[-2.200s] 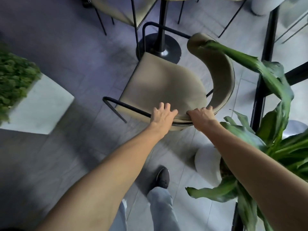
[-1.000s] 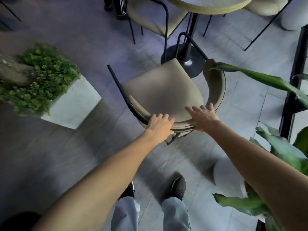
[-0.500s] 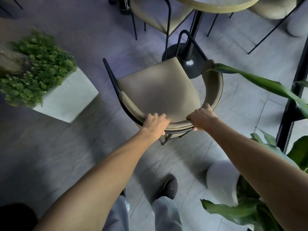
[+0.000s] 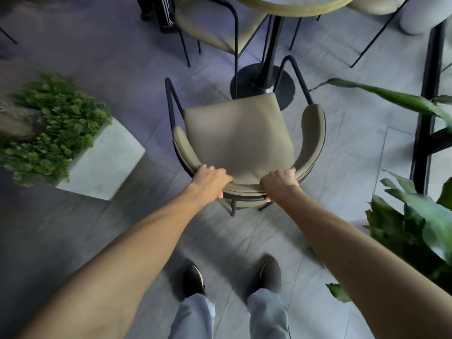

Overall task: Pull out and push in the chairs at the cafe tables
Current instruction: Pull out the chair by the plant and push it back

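Note:
A beige padded chair (image 4: 237, 135) with a curved backrest and thin black frame stands on the tiled floor just in front of me, its seat facing the round cafe table (image 4: 293, 6). My left hand (image 4: 210, 178) grips the left part of the backrest's top. My right hand (image 4: 278, 182) grips the same backrest a little to the right. The table's black post and round base (image 4: 244, 79) stand just beyond the seat's front edge.
A white square planter (image 4: 105, 165) with green foliage sits at the left. A large leafy plant (image 4: 415, 221) and a black post (image 4: 425, 106) stand at the right. Another beige chair (image 4: 215, 25) sits beyond the table, with a person's legs (image 4: 159, 13) nearby.
The chair has swung round from an angle until its seat faces the table squarely. Both hands stayed on the backrest, the right one closing from flat to a grip.

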Demonstrator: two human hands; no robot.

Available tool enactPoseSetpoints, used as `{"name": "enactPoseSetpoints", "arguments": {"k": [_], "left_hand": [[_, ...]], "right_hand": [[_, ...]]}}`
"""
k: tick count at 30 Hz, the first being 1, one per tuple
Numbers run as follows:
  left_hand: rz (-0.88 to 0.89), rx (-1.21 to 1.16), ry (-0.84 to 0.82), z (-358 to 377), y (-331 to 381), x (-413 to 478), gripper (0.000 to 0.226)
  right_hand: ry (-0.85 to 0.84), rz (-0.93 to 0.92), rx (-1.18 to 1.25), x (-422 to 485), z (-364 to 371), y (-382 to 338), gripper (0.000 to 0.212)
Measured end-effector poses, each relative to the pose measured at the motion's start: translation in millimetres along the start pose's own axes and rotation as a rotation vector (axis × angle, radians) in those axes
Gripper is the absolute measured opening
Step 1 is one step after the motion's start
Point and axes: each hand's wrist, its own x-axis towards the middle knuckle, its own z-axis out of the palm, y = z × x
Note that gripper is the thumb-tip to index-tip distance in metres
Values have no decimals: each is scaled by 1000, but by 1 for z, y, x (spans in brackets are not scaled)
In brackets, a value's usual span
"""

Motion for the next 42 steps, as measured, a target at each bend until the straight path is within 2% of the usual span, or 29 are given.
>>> {"name": "enactPoseSetpoints", "arguments": {"k": [7,13,18,28,38,42], "left_hand": [[65,115,22,1,-54,9,48],[115,139,41,-12,-73,40,49],[113,135,33,-29,-64,69,46],[96,78,98,-74,-32,149,38],[52,44,70,-111,-5,216,44],[49,23,71,-121,4,233,39]], "right_hand": [[-104,137,185,11,-19,-51,43],[-65,215,256,28,-32,-45,42],[-32,231,266,41,-39,-14,32],[-29,227,245,85,-48,85,32],[-14,194,193,127,-55,164,29],[-4,178,175,136,-57,188,24]]}}
